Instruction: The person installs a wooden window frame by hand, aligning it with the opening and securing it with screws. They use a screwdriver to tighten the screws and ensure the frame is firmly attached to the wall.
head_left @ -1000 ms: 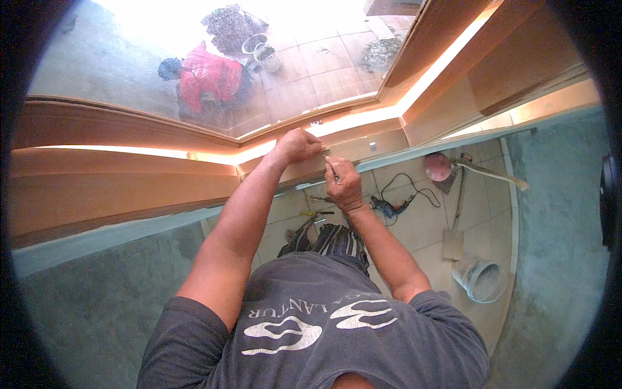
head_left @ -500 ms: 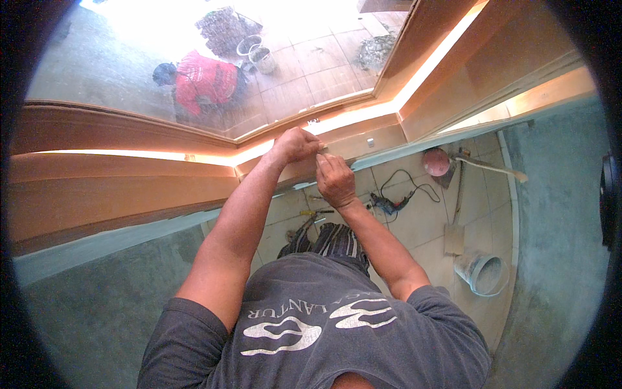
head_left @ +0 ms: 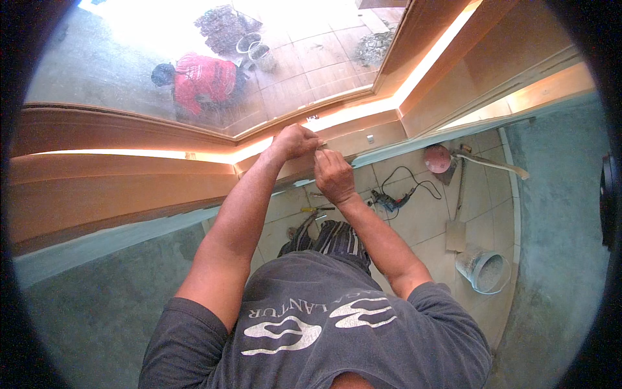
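Observation:
Both my hands meet at the lower rail of a wooden window frame. My left hand is closed in a pinch, its fingertips on a small light-coloured piece too tiny to name. Just below and to the right, my right hand is closed too, fingertips pressed together close to the left ones. What it grips, if anything, is hidden by the fingers. A small metal plate sits on the rail to the right of my hands. Behind the rail stands the window pane.
On the tiled floor lie a corded power tool, a yellow-handled screwdriver, a long-handled tool and a pink round object. A bucket rests at the right by the wall. Beyond the glass, a person in red bends near buckets.
My hands stay together at the rail, with the right hand shifted very slightly left and up. The view has moved a little. Nothing has visibly been let go.

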Motion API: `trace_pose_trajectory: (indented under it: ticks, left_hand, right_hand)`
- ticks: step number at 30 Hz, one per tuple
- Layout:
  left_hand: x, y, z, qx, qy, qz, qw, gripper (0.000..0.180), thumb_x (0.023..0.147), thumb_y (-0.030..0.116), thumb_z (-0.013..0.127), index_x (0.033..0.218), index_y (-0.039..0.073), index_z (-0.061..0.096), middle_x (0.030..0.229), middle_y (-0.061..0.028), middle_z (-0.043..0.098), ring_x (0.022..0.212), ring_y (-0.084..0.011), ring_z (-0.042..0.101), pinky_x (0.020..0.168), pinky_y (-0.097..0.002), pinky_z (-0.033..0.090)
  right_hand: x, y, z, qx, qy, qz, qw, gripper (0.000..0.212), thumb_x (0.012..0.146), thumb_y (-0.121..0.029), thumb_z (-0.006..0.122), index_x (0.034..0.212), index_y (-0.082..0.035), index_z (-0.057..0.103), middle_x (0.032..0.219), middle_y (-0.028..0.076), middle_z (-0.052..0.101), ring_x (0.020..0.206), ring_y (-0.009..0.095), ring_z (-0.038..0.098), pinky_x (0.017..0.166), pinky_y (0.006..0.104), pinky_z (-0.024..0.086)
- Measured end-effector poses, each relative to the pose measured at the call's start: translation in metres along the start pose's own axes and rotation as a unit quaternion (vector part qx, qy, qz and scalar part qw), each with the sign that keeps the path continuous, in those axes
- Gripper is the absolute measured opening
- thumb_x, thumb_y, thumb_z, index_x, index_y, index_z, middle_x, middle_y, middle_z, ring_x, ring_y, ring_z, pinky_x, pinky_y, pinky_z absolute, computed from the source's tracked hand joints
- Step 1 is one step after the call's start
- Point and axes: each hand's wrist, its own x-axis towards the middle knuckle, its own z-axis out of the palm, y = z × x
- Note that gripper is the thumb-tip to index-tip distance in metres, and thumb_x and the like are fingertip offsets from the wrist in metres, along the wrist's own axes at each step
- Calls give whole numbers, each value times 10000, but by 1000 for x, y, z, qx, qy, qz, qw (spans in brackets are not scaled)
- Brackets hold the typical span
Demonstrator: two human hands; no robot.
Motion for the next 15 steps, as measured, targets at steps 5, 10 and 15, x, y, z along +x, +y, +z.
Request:
trace_pose_trajectory:
  ticks: [5,10,15]
  left_hand:
    - [2,-5,2,-22,-4,-12,1000,367,936,463,760,1210,225,810,1189,-91,789,1118,-255,743,1007,-408,560]
    - [1,-4,3,-8,15,-24,1000,360,927,480,753,1205,260,813,1199,-76,788,1114,-269,742,1004,-412,556]
    - [5,-9,8,-8,28,-14,999,333,930,479,735,1192,289,813,1160,-80,792,1082,-286,745,968,-424,565]
  right_hand:
    - [10,-3,-10,41,38,22,998,145,1001,-147,615,984,-4,620,990,192,673,945,381,679,826,463,581]
    - [21,3,-40,140,22,161,977,187,1027,-151,604,965,21,642,1029,244,686,981,445,672,876,506,560]
    - [21,29,-14,177,-8,164,970,184,997,-146,624,1005,29,683,1047,259,690,975,463,673,862,529,550]
